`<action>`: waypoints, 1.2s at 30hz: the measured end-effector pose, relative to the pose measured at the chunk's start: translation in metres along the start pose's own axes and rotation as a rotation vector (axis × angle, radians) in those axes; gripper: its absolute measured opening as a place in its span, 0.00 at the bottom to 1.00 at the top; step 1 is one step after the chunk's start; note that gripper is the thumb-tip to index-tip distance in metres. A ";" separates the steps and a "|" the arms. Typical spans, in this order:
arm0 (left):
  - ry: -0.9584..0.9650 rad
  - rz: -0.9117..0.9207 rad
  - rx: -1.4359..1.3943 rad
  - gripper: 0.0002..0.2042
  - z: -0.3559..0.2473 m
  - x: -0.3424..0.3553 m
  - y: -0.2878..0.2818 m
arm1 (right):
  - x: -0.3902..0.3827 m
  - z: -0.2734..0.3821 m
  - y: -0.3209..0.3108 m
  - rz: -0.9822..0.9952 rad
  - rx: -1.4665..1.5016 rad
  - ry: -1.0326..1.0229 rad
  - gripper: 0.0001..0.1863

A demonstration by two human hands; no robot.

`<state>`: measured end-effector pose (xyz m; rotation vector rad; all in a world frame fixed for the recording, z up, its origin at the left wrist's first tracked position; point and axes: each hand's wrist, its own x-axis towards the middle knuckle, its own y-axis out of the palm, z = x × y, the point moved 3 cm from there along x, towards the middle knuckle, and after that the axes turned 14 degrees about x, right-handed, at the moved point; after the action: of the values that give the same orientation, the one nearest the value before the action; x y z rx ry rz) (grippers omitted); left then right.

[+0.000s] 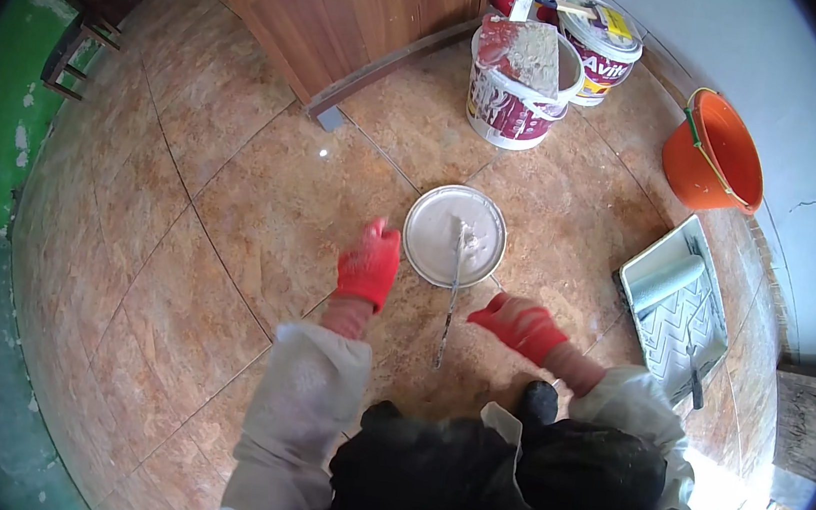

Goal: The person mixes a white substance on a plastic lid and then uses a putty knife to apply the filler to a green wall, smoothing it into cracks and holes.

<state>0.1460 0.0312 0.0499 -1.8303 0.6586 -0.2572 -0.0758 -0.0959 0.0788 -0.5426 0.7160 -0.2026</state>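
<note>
Person in loose grey-white sleeves is bent over a brown mottled tile floor (pixel 223 284), both hands in red gloves. Directly in front, on the tiles, sits a round, pale-rimmed container (pixel 458 188) of smooth off-white paste; can't tell its depth. A rough lump of thicker paste (pixel 473 243) sits right of ctr, and a thin, paste-smeared stick (pixel 452 305) runs from it over the near rim twd the person.

L hand (pixel 368 266) is just beside the container's left edge, fingers drawn in, nothing seen in it; tips blurred, so can't tell if it's fully clenched or touching the rim. R hand (pixel 519 326) is off the lower-right edge, fingers bunched and aimed at the stick, w/ a visible gap btwn; can't tell how tightly it's curled.

Further back, by a brown wooden cabinet (pixel 375 10), there's a maroon-and-white plastic bucket (pixel 508 125) w/ a broad, smeared metal blade (pixel 541 57) across its top. Behind it, a white-lidded paint bucket (pixel 600 70). Over by the pale wall on my R: orange plastic bucket (pixel 699 172) w/ handle, then a ridged white paint tray (pixel 666 335) holding a pale grey-blue roller (pixel 666 285).
</note>
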 end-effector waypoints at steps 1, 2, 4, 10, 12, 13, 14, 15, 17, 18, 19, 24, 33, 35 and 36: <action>-0.046 0.063 -0.049 0.20 0.012 -0.010 0.017 | 0.001 0.002 0.019 -0.016 0.046 0.015 0.32; -0.092 0.132 -0.100 0.21 0.016 -0.017 0.028 | 0.005 0.002 0.036 -0.018 0.053 0.015 0.32; -0.132 0.181 -0.166 0.23 0.019 -0.025 0.041 | 0.012 0.001 0.060 -0.046 0.065 0.153 0.33; -0.263 0.203 -0.319 0.25 0.015 -0.022 0.074 | 0.033 -0.009 0.088 -0.124 0.139 0.178 0.29; -0.293 0.250 -0.436 0.26 0.014 -0.019 0.085 | 0.034 -0.016 0.087 -0.176 0.146 0.208 0.27; -0.285 0.248 -0.430 0.26 0.014 -0.019 0.087 | 0.034 -0.018 0.088 -0.214 0.159 0.229 0.24; -0.279 0.250 -0.426 0.26 0.013 -0.018 0.090 | 0.033 -0.020 0.088 -0.216 0.162 0.235 0.24; -0.273 0.251 -0.423 0.26 0.012 -0.018 0.092 | 0.030 -0.024 0.084 -0.277 0.186 0.270 0.22; -0.297 0.264 -0.508 0.27 0.009 -0.017 0.103 | 0.022 -0.035 0.074 -0.347 0.212 0.310 0.20; -0.301 0.275 -0.537 0.27 0.005 -0.017 0.107 | 0.017 -0.044 0.066 -0.385 0.234 0.229 0.17; -0.292 0.283 -0.542 0.28 0.002 -0.017 0.110 | 0.015 -0.051 0.060 -0.418 0.258 0.144 0.14; -0.251 0.295 -0.422 0.31 -0.002 -0.014 0.124 | -0.016 -0.061 0.017 -0.518 0.144 -0.017 0.14; -0.182 0.162 -0.325 0.22 -0.011 -0.011 0.127 | -0.008 -0.077 0.011 -0.379 -0.075 0.015 0.24; -0.173 0.116 -0.199 0.20 -0.012 -0.012 0.122 | -0.012 -0.076 0.008 -0.350 -0.117 0.010 0.23; -0.172 0.098 -0.156 0.20 -0.011 -0.010 0.119 | -0.005 -0.077 0.008 -0.347 -0.116 0.005 0.23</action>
<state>0.0953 0.0007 -0.0548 -1.9367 0.6600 0.0172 -0.1310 -0.1181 0.0295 -0.7770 0.6377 -0.4875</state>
